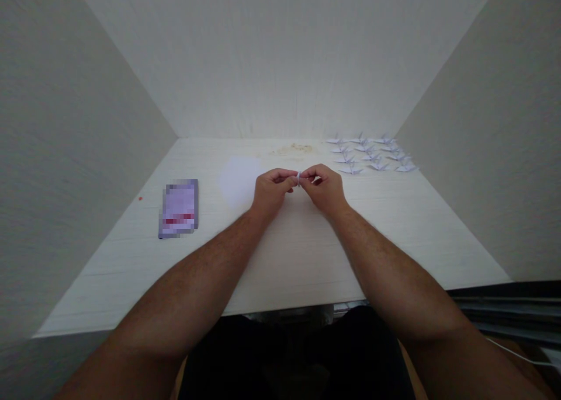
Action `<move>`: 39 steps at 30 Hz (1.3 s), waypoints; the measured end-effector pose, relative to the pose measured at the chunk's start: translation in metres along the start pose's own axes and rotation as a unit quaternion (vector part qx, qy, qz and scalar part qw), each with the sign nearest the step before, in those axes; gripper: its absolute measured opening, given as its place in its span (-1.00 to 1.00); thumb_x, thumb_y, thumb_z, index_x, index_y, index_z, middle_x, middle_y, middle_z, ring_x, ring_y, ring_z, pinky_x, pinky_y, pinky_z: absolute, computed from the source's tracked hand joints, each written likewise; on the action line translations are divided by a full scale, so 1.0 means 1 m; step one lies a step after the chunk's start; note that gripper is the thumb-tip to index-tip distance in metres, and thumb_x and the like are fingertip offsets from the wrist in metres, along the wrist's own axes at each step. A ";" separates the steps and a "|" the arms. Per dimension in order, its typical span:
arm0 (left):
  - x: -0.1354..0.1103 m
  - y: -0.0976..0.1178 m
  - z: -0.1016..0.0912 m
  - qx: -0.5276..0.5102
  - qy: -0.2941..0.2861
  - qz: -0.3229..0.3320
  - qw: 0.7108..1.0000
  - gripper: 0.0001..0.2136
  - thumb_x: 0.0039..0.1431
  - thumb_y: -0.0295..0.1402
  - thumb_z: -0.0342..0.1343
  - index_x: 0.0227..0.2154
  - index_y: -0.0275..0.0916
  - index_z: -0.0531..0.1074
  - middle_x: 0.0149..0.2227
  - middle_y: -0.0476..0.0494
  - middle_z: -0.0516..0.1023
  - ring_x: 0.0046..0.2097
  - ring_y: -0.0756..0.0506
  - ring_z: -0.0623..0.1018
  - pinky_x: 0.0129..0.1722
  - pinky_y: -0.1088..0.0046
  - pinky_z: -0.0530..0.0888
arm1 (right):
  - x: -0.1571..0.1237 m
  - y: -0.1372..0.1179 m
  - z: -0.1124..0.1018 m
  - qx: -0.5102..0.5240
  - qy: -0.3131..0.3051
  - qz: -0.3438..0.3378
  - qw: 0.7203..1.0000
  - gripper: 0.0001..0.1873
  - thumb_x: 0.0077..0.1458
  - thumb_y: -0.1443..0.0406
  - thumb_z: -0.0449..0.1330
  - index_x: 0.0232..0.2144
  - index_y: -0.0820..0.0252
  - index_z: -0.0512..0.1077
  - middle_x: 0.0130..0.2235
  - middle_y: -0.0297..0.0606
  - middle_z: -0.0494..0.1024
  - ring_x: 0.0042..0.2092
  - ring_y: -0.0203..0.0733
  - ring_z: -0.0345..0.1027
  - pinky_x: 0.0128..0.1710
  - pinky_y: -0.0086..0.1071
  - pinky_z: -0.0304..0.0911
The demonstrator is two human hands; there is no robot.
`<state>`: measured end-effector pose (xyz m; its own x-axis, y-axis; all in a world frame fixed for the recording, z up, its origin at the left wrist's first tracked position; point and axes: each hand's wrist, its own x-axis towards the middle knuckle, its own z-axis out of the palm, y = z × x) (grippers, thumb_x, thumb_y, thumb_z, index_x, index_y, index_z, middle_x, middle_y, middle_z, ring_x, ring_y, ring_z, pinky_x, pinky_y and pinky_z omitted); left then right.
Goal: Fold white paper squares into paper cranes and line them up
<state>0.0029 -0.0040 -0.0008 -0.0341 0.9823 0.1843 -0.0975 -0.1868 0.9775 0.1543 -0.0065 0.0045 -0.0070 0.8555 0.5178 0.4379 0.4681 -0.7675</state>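
Observation:
Between the fingertips of both hands is a small folded piece of white paper (pixel 298 179), held a little above the table. My left hand (pixel 275 188) pinches it from the left, thumb and fingers pressed together. From the other side my right hand (pixel 325 185) grips it the same way. Most of the paper is hidden by the fingers, so its folded shape cannot be made out. Several white paper cranes (pixel 368 155) stand in rows on the table, beyond my right hand.
The white table (pixel 298 260) has walls on its left, right and far sides. A purplish rectangular item (pixel 179 208), blurred out, lies at left. White paper (pixel 239 178) rests near my left hand. A tiny red bit (pixel 141 198) lies by the left edge.

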 end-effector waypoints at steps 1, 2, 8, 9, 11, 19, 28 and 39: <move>0.000 0.000 0.000 0.002 -0.003 0.004 1.000 -0.79 -0.11 -0.28 0.36 -0.39 -0.27 0.59 -0.44 -0.07 0.60 -0.42 0.01 0.51 -0.40 0.49 0.45 | 0.000 -0.001 0.000 0.007 -0.005 0.006 1.000 -0.93 0.02 0.26 0.28 -0.44 0.12 0.51 -0.35 -0.28 0.57 -0.35 -0.24 0.39 -0.32 -0.32 0.30; 0.000 0.000 -0.001 0.004 -0.006 0.007 1.000 -0.78 -0.11 -0.27 0.36 -0.39 -0.27 0.59 -0.44 -0.08 0.60 -0.43 0.02 0.51 -0.41 0.49 0.45 | 0.000 -0.002 0.000 0.013 -0.009 0.016 1.000 -0.91 0.02 0.24 0.29 -0.43 0.13 0.52 -0.36 -0.28 0.58 -0.36 -0.24 0.39 -0.34 -0.33 0.30; 0.000 0.001 -0.003 -0.003 -0.010 0.013 1.000 -0.80 -0.07 -0.24 0.34 -0.41 -0.25 0.57 -0.43 -0.06 0.60 -0.42 0.02 0.51 -0.39 0.48 0.48 | 0.000 -0.005 -0.003 0.051 -0.026 0.056 0.997 -0.80 -0.05 0.14 0.38 -0.44 0.14 0.55 -0.40 -0.28 0.58 -0.40 -0.26 0.37 -0.36 -0.34 0.28; 0.000 0.001 -0.003 -0.001 -0.011 0.012 1.000 -0.81 -0.07 -0.25 0.34 -0.42 -0.25 0.56 -0.44 -0.05 0.59 -0.43 0.02 0.51 -0.39 0.48 0.48 | 0.001 -0.005 -0.003 0.057 -0.027 0.057 0.996 -0.80 -0.06 0.15 0.38 -0.44 0.15 0.55 -0.41 -0.28 0.58 -0.40 -0.26 0.36 -0.36 -0.34 0.28; -0.001 0.001 -0.002 0.003 -0.012 0.013 1.000 -0.83 -0.06 -0.27 0.32 -0.43 -0.25 0.54 -0.45 -0.04 0.58 -0.42 0.02 0.51 -0.39 0.48 0.48 | 0.001 -0.004 -0.003 0.062 -0.029 0.058 0.996 -0.80 -0.08 0.16 0.39 -0.45 0.16 0.55 -0.41 -0.29 0.57 -0.40 -0.27 0.36 -0.36 -0.34 0.28; -0.001 0.002 0.000 0.048 -0.025 0.053 0.997 -0.92 0.06 -0.34 0.20 -0.43 -0.24 0.47 -0.47 -0.01 0.52 -0.44 0.03 0.48 -0.41 0.49 0.48 | 0.002 0.000 -0.001 0.049 -0.033 0.057 0.997 -0.80 0.00 0.16 0.33 -0.46 0.18 0.54 -0.44 -0.30 0.57 -0.45 -0.30 0.33 -0.40 -0.36 0.26; 0.001 -0.003 -0.002 0.125 -0.019 0.101 0.987 -0.92 0.12 -0.35 0.15 -0.38 -0.24 0.49 -0.39 -0.05 0.56 -0.38 0.00 0.50 -0.35 0.45 0.45 | 0.002 0.001 -0.002 0.031 -0.013 -0.010 0.999 -0.88 0.01 0.26 0.30 -0.51 0.15 0.48 -0.36 -0.28 0.57 -0.31 -0.24 0.41 -0.39 -0.38 0.26; 0.000 0.001 0.000 0.136 0.003 0.089 0.987 -0.95 0.12 -0.41 0.14 -0.41 -0.25 0.48 -0.50 0.01 0.53 -0.45 0.02 0.50 -0.42 0.48 0.42 | 0.003 0.004 0.004 0.101 -0.030 0.080 0.991 -0.76 -0.04 0.31 0.30 -0.23 0.18 0.52 -0.49 -0.41 0.52 -0.48 -0.34 0.33 -0.41 -0.40 0.24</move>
<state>0.0027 -0.0045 0.0002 -0.0331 0.9338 0.3562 0.1806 -0.3449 0.9211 0.1525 -0.0016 0.0013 -0.0082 0.9308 0.3655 0.2492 0.3558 -0.9007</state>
